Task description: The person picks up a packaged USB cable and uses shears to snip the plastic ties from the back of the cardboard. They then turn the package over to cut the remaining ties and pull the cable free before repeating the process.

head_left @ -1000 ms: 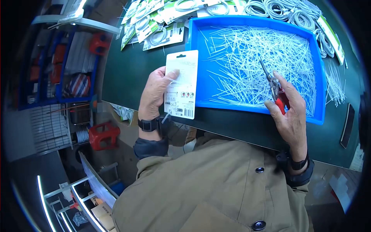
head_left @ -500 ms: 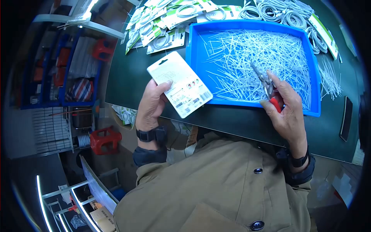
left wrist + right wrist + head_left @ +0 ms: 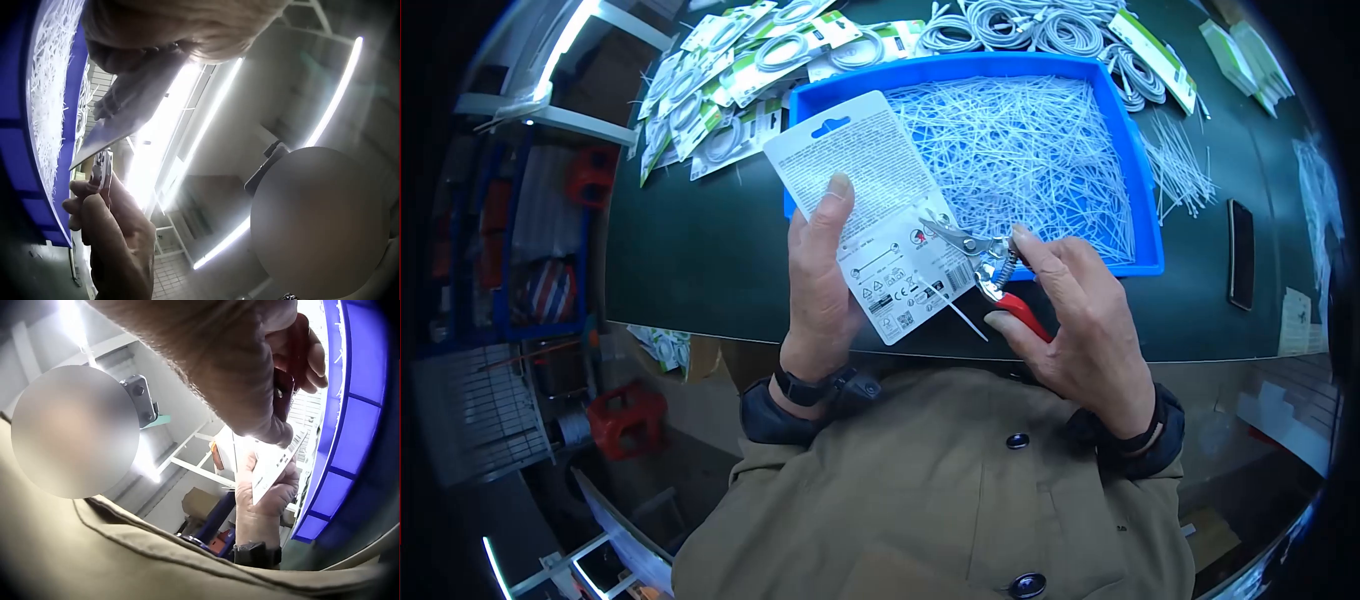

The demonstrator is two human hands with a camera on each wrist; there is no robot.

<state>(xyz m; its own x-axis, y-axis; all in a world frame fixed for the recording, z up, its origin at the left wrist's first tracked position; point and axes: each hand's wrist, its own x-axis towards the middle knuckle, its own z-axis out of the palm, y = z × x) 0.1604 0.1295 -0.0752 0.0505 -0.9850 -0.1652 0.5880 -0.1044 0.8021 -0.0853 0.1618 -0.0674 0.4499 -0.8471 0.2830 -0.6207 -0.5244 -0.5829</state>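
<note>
In the head view my left hand (image 3: 818,270) pinches a white printed package card (image 3: 870,180) by its left edge, thumb on the printed face. A thin white tie (image 3: 968,320) sticks out past the card's lower right edge. My right hand (image 3: 1090,330) grips red-handled cutters (image 3: 1022,312), whose metal blades lie over the card's right part. Whether the blades touch the tie cannot be told. The left wrist view shows the card (image 3: 131,100) edge-on above the cutters (image 3: 102,172); in the right wrist view the card (image 3: 275,469) hangs beyond the right hand (image 3: 231,369).
A blue tray (image 3: 1148,225) of cut white strips stands behind the hands. Carded cables (image 3: 765,60) and coiled cables (image 3: 1068,32) lie along the back. Loose ties (image 3: 1178,165) and a dark phone-like object (image 3: 1240,255) are at the right, on the green table (image 3: 690,250).
The cutters have moved left from over the tray onto the card. The card now appears larger and closer, tilted, with its printed side up. The head view has shifted, moving the tray leftward.
</note>
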